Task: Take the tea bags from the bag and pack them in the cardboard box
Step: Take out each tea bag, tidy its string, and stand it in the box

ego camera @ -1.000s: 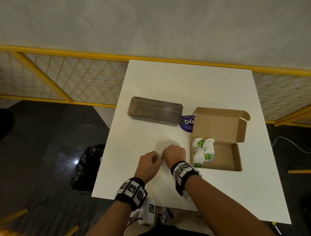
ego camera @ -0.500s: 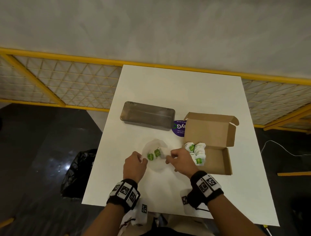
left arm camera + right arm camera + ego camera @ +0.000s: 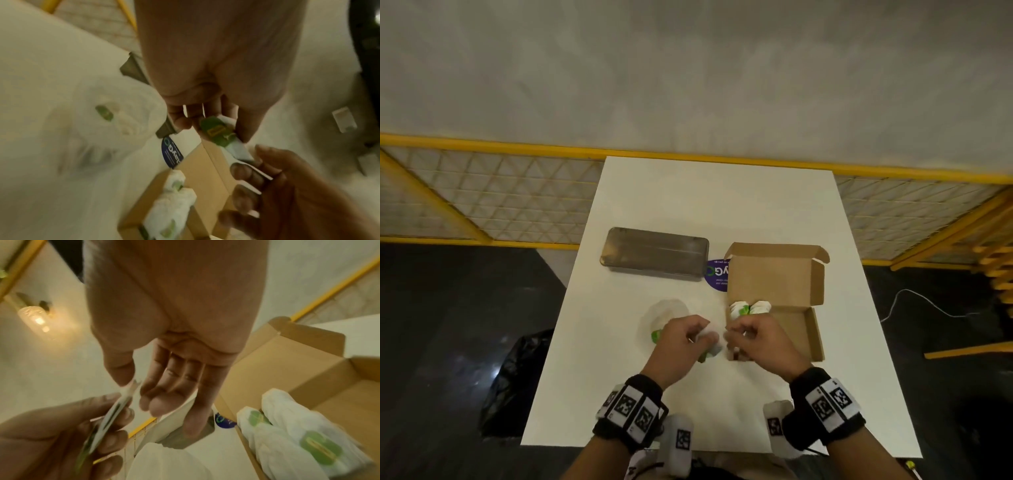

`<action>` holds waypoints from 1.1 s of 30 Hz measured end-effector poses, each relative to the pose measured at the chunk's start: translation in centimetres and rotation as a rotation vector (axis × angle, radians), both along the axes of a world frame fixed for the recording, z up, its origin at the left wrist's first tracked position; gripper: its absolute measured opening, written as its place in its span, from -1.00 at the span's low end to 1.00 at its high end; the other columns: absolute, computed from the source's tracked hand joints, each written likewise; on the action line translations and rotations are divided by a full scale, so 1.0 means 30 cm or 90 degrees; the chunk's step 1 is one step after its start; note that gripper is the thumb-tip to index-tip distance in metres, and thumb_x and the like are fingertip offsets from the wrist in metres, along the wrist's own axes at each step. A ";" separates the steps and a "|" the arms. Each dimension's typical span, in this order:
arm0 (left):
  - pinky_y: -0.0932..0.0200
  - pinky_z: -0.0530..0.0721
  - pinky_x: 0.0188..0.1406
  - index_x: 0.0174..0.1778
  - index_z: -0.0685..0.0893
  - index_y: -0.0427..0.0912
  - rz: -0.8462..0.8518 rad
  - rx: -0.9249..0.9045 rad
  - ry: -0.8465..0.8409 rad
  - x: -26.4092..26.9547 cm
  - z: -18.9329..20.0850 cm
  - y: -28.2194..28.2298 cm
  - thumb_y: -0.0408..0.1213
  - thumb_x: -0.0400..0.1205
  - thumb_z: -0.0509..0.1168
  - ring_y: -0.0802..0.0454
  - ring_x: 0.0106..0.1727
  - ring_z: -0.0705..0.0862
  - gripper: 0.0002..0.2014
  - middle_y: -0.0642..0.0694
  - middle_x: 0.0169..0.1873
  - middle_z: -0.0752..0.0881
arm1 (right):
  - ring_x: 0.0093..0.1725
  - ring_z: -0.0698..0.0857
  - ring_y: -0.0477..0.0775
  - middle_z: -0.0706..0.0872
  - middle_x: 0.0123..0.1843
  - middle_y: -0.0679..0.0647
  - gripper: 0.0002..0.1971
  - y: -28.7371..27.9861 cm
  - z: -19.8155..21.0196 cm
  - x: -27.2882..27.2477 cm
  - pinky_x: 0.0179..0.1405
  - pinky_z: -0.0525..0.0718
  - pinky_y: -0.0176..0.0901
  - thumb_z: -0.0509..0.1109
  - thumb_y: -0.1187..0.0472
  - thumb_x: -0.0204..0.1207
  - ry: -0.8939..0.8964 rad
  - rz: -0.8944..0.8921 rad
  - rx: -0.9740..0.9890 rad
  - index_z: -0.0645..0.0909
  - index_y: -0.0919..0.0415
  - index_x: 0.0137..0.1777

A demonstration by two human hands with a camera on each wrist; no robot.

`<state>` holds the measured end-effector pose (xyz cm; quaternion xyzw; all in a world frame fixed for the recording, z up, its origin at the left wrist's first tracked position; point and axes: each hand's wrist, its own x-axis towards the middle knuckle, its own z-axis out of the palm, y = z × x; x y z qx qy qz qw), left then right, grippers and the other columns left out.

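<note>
Both hands hold one small stack of white tea bags (image 3: 707,340) with green labels, just left of the cardboard box (image 3: 796,329). My left hand (image 3: 698,334) grips the labelled end (image 3: 216,131). My right hand (image 3: 732,334) pinches the other end (image 3: 131,387) between thumb and fingers. The clear plastic bag (image 3: 666,313) lies on the table behind my left hand, with a green label showing inside (image 3: 103,112). The box stands open, lid up, with several tea bags (image 3: 750,307) packed at its left end (image 3: 298,434).
On the white table (image 3: 722,205), a grey plastic container (image 3: 655,253) lies behind the bag, and a purple sticker (image 3: 717,274) sits between it and the box. A black bin bag (image 3: 517,377) is on the floor at the left. A yellow rail runs behind.
The hands were working at the plastic bag; now they hold a stack of tea bags out of it and have moved right, up to the box's left wall.
</note>
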<state>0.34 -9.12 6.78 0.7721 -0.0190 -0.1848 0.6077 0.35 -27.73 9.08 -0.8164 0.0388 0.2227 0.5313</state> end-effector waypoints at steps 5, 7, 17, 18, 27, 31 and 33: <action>0.32 0.60 -0.36 -0.39 0.63 -0.16 0.204 -0.124 0.082 -0.017 0.030 -0.065 -0.36 0.60 0.41 0.16 -0.42 0.63 -0.77 0.00 -0.48 0.72 | -0.40 0.67 0.11 0.77 -0.30 0.12 -0.83 0.001 -0.024 -0.049 -0.35 0.68 -0.04 0.60 0.09 0.43 0.054 -0.010 0.088 0.70 0.10 -0.09; 0.40 0.58 -0.39 -0.39 0.62 -0.17 0.244 -0.135 0.113 -0.024 0.038 -0.088 -0.33 0.59 0.41 0.20 -0.42 0.62 -0.77 -0.02 -0.45 0.73 | -0.45 0.65 0.07 0.75 -0.37 0.09 -0.83 0.010 -0.037 -0.060 -0.37 0.67 -0.05 0.57 0.11 0.47 0.055 -0.023 0.084 0.66 0.12 -0.25; 0.11 0.51 -0.24 -0.15 0.76 -0.21 0.298 -0.221 0.209 -0.045 0.053 -0.130 -0.27 0.61 0.40 0.06 -0.26 0.54 -0.91 0.01 -0.36 0.70 | -0.65 0.47 0.04 0.58 -0.61 0.11 -0.82 -0.024 -0.043 -0.068 -0.47 0.57 -0.12 0.54 0.25 0.50 0.022 -0.144 0.113 0.72 0.33 -0.28; 0.13 0.49 -0.28 -0.15 0.76 -0.21 0.300 -0.230 0.212 -0.047 0.053 -0.130 -0.29 0.61 0.40 0.07 -0.30 0.49 -0.92 0.00 -0.39 0.65 | -0.67 0.47 0.03 0.58 -0.62 0.10 -0.85 -0.033 -0.044 -0.067 -0.49 0.57 -0.14 0.54 0.28 0.50 0.025 -0.155 0.116 0.73 0.38 -0.21; 0.13 0.52 -0.32 -0.11 0.70 -0.25 0.305 -0.296 0.221 -0.060 0.061 -0.138 -0.38 0.66 0.31 0.05 -0.35 0.51 -0.92 -0.11 -0.37 0.58 | -0.47 0.70 0.12 0.77 -0.32 0.32 -0.87 -0.065 -0.047 -0.057 -0.28 0.80 0.01 0.50 0.38 0.51 0.064 -0.200 0.158 0.73 0.42 0.02; 0.13 0.55 -0.33 -0.07 0.67 -0.28 0.276 -0.304 0.226 -0.060 0.064 -0.143 -0.40 0.68 0.28 0.02 -0.30 0.61 -0.92 -0.13 -0.28 0.70 | -0.21 0.81 0.15 0.84 -0.08 0.19 -0.74 -0.065 -0.041 -0.056 -0.08 0.83 0.00 0.46 0.45 0.49 0.051 -0.211 0.153 0.75 0.23 0.14; 0.14 0.55 -0.34 0.00 0.67 -0.34 0.260 -0.298 0.229 -0.061 0.064 -0.144 -0.40 0.69 0.26 0.01 -0.30 0.62 -0.90 -0.13 -0.28 0.70 | -0.16 0.81 0.11 0.84 -0.03 0.17 -0.73 -0.066 -0.027 -0.055 -0.01 0.79 0.05 0.43 0.44 0.51 0.051 -0.213 0.183 0.75 0.14 0.14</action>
